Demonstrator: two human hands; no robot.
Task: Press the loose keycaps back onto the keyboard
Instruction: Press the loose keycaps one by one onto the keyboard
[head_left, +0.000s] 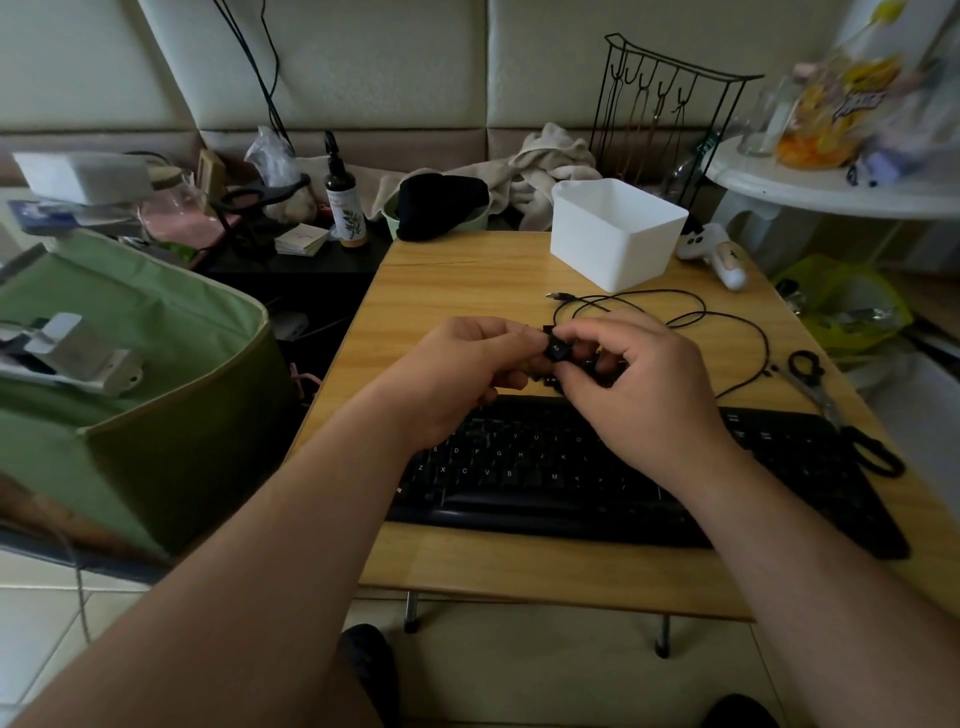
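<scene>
A black keyboard (571, 478) lies across the near part of a small wooden table (467, 280). Above its far edge both my hands meet. My right hand (644, 384) pinches a black keycap (558, 349) marked with small white letters between thumb and fingertips. My left hand (462, 374) has its fingers curled and its fingertips touch the same keycap from the left. A few more loose black keycaps (551, 383) lie on the table just beyond the keyboard, mostly hidden under my hands.
The keyboard's black cable (727, 317) loops over the table behind my hands. A white plastic bin (618, 234) stands at the back, scissors (826, 400) lie at the right edge, and a green fabric box (156, 364) stands to the left of the table.
</scene>
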